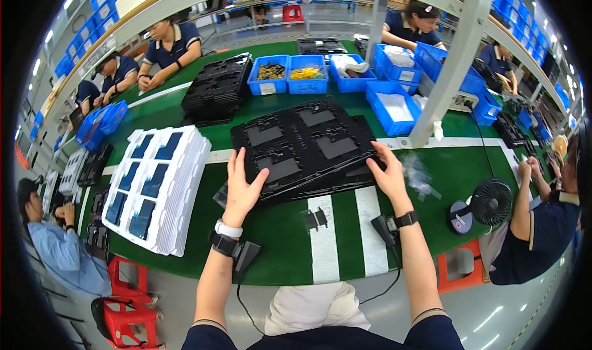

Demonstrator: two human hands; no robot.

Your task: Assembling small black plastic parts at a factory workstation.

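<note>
Between my hands is a black plastic tray with flat grey pieces in its recesses. It lies tilted over at least one more black tray. My left hand grips its left edge, thumb on the near side and fingers along the side. At the right edge, my right hand holds on in the same way, thumb inward. Just in front of the tray, a small flat black part rests on a white strip of the green table. Left of my left hand stands a stack of white trays, its top one carrying several dark blue screen-like panels.
Farther back are piled black trays and blue bins. Crumpled clear film and a black fan lie to the right. A pale metal post rises at the back right. Cables hang from both wrists; co-workers sit around the table.
</note>
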